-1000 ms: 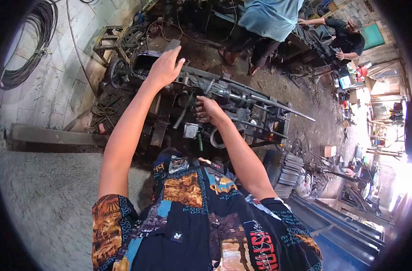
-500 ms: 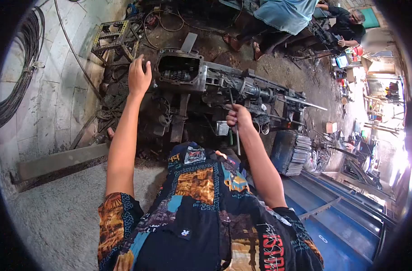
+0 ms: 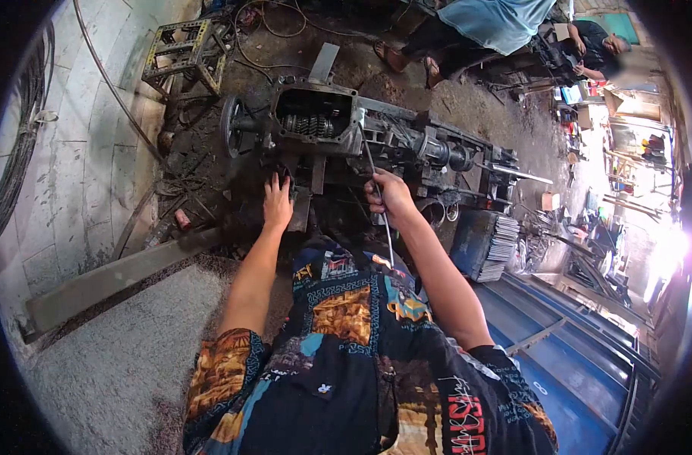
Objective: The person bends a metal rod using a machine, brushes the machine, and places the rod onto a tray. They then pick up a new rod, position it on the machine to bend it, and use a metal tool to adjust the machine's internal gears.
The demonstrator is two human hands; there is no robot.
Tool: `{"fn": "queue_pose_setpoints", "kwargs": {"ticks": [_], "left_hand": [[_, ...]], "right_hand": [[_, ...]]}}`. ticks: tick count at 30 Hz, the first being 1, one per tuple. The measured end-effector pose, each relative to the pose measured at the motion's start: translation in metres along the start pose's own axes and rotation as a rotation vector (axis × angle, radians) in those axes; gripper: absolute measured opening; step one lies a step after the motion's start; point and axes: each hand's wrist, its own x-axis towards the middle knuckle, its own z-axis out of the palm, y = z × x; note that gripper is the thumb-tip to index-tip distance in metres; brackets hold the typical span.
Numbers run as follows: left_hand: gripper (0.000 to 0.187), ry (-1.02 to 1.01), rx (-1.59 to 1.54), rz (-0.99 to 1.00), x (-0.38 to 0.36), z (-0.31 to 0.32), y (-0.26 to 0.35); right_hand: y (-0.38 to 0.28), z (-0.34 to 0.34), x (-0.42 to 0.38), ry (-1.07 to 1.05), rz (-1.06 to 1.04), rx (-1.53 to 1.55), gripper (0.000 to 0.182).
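Note:
In front of me lies a long, greasy machine with an open gear housing [image 3: 352, 114] at its left end; toothed gears [image 3: 308, 123] show inside. My right hand [image 3: 389, 196] is wrapped round a thin metal rod [image 3: 370, 158]. The rod slants from the housing's right side down towards my lap; its upper tip is hard to make out against the dark parts. Below the housing, my left hand [image 3: 278, 205] is open, fingers stretched out towards dark metal parts. Whether its fingertips touch them cannot be seen. A round wheel [image 3: 231, 127] sticks out left of the housing.
A yellow-edged metal stand [image 3: 185, 57] is by the tiled wall. A long beam [image 3: 111, 284] lies at left. On the right are a finned blue motor [image 3: 484, 246] and blue metal panels [image 3: 566, 360]. A person in a light blue shirt [image 3: 505, 23] stands beyond the machine; another is farther right.
My left hand has come down and right, from beside the housing to below it, uncovering the wheel. My right hand still grips the rod, slightly farther left. The view has shifted a little.

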Motion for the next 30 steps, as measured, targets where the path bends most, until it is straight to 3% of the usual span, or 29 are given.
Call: {"fn": "queue_pose_setpoints", "kwargs": {"ticks": [2,5,6,10,12,14,17,19,23,27,30], "left_hand": [[0.052,0.028,0.033,-0.009,0.004,0.006,-0.01],[0.026,0.208,-0.189,0.056,0.008,-0.011,-0.017],[0.026,0.213,-0.183,0.05,0.008,-0.023,-0.015],[0.026,0.62,-0.391,-0.008,0.002,-0.123,0.003],[0.022,0.849,-0.248,-0.008,0.013,-0.167,-0.001],[0.024,0.944,-0.23,0.001,0.038,-0.188,-0.02],[0.03,0.869,-0.158,-0.019,0.084,-0.188,-0.044],[0.048,0.704,-0.149,-0.104,0.113,-0.162,-0.06],[0.064,0.602,-0.127,-0.228,0.133,-0.148,-0.061],[0.06,0.522,-0.035,-0.33,0.133,-0.158,-0.053],[0.056,0.416,0.01,-0.414,0.139,-0.158,-0.055]], "right_hand": [[-0.003,0.004,0.001,0.047,0.0,-0.046,0.016],[-0.004,0.007,0.002,0.03,-0.059,-0.088,0.021],[-0.005,0.008,0.002,0.021,-0.058,-0.09,0.021],[-0.008,0.015,0.0,-0.041,-0.11,-0.138,0.024],[-0.006,0.017,0.0,-0.057,-0.111,-0.131,0.026],[-0.004,0.02,0.006,-0.07,-0.115,-0.137,0.035],[0.0,0.033,0.012,0.056,-0.15,-0.218,0.047],[0.0,0.042,0.016,0.104,-0.162,-0.245,0.044],[-0.001,0.045,0.031,0.224,-0.219,-0.461,0.047],[0.002,0.05,0.051,0.384,-0.226,-0.721,0.041],[0.004,0.05,0.062,0.484,-0.372,-0.855,0.036]]}}
